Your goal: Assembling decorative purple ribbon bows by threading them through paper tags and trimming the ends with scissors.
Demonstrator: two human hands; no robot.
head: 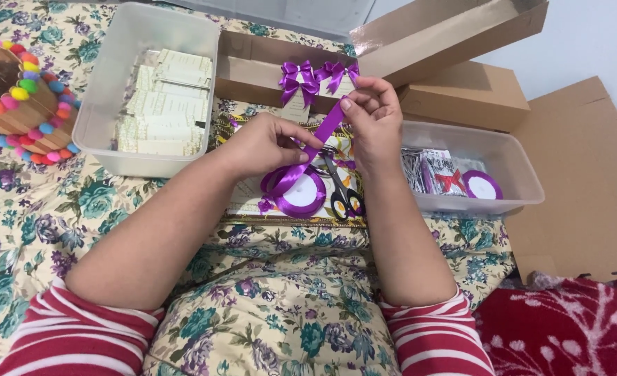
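A strip of purple satin ribbon [326, 129] is stretched between my two hands. My right hand [372, 118] pinches its upper end, and my left hand [266, 143] grips it lower down. The strip runs down to a purple ribbon spool [298, 189] lying on a flat board in front of me. Black-handled scissors [343, 195] lie just right of the spool. Small cream cards with purple bows [308, 83] stand in an open brown cardboard box [252, 66] behind my hands.
A clear plastic tub of cream cards [152, 97] sits at the left. Another clear tub [503, 157] at the right holds packets and a second ribbon spool [482, 184]. A basket edged with coloured pompoms [16, 90] is far left. Flattened cardboard [580, 181] lies at right.
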